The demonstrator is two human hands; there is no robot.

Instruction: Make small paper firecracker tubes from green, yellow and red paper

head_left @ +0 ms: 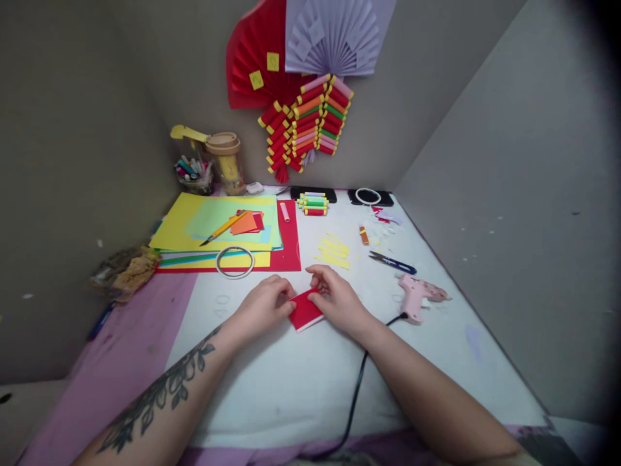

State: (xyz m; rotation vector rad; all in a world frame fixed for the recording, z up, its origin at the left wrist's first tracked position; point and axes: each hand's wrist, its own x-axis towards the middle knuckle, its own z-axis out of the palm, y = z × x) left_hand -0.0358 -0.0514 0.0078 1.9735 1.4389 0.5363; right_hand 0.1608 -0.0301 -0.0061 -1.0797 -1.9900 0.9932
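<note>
A small red paper piece with a pale lower edge lies between my two hands, just above or on the white table. My left hand pinches its left side between thumb and fingers. On the other side, my right hand grips the upper right corner, thumb on top and fingers curled behind. Beyond my hands lie several thin yellow paper strips. A stack of small rolled paper tubes with yellow ends sits farther back.
Coloured paper sheets bear a craft knife and tape roll. To the right are thread snips and a pink glue gun, its cord passing under my right forearm. Paper firecracker garlands hang behind.
</note>
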